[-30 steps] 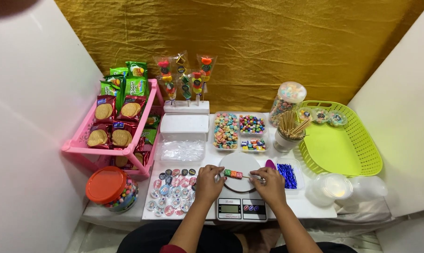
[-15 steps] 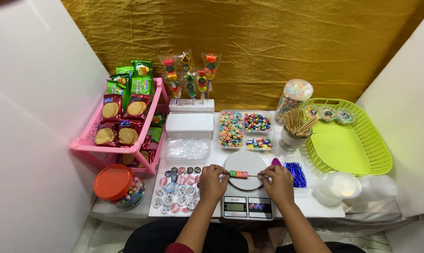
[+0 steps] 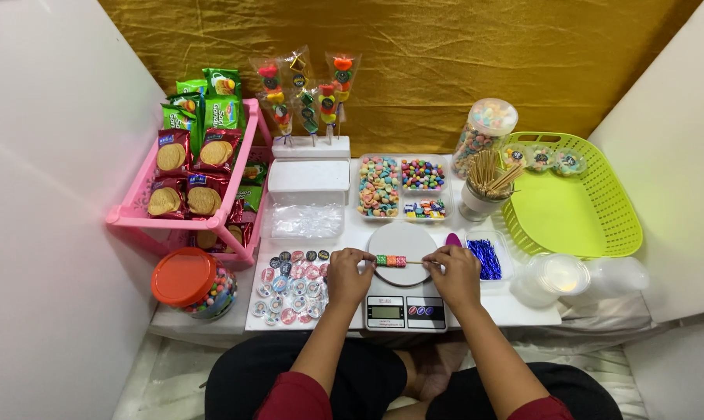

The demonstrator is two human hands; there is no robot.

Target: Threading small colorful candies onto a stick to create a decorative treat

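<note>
Left hand [image 3: 349,274] and right hand [image 3: 453,274] level, knuckles up, fingers pinched on opposite ends of a candy skewer [image 3: 392,261]. Just beneath, a white scale [image 3: 402,292]; left of the left hand, round stickers [image 3: 290,284].

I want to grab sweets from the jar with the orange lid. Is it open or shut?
Shut: the round orange lid sits flat on the clear plastic jar of coloured sweets, covering its whole mouth.

both forearms reached forward over the counter's near edge. the left hand [image 3: 347,274] and right hand [image 3: 454,272] sat level, near each other, fingers pinched inward in a closed grip.
</note>
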